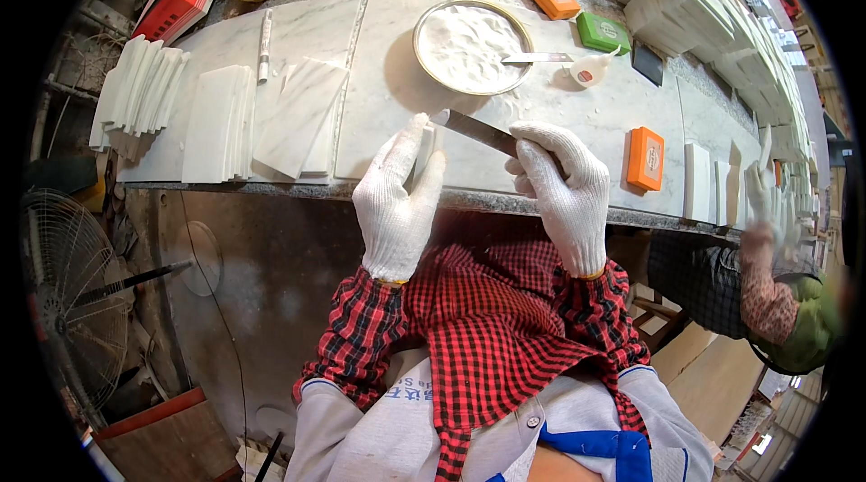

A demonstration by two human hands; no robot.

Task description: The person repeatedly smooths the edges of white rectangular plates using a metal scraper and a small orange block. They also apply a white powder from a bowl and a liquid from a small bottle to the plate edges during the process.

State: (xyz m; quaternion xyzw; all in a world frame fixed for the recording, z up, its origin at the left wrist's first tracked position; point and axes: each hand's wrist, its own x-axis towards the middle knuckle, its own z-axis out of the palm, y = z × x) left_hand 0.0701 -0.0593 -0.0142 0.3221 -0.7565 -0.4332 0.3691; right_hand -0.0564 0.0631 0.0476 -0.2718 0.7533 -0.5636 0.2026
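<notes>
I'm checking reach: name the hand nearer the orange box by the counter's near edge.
Right. The right hand is just left of the orange box, apart from it; the left hand is farther left, beyond the right.

Narrow, flat grey metal blade (485, 133), whitish at its tip, raised aslant on the near side of the round, pale-rimmed pan (476, 92). Thin white slab (425, 154), partly hidden, near side of the pan, leftward.
</notes>
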